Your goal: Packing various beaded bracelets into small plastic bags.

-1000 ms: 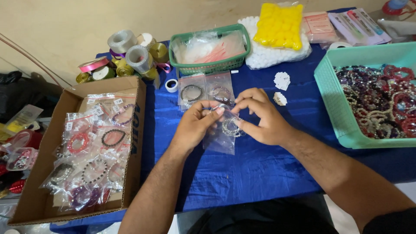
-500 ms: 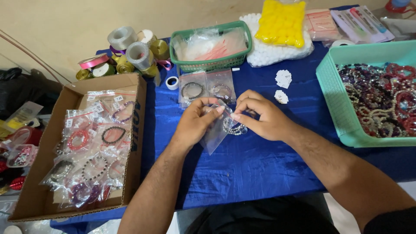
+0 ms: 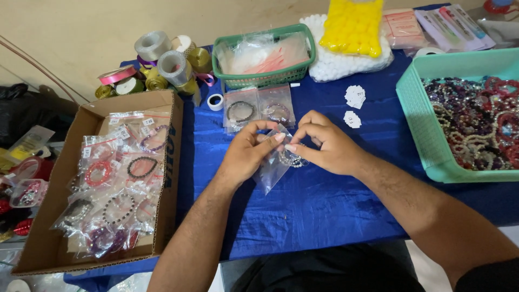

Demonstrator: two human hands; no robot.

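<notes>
Both hands' fingers (image 3: 281, 138) stay pinched on the clear bag (image 3: 273, 170), bracelet (image 3: 292, 159) seemingly inside, packets (image 3: 259, 108) behind.

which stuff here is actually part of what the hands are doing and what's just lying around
In use:
left hand
right hand
clear bag
bead bracelet
teal tray of bracelets
cardboard box of bagged bracelets

Lying about:
ribbon rolls
yellow foam sheet
green basket
tape roll

A small clear plastic bag (image 3: 273, 170) hangs tilted above the blue cloth, pinched at its top. A pale beaded bracelet (image 3: 290, 159) sits at its mouth
</notes>
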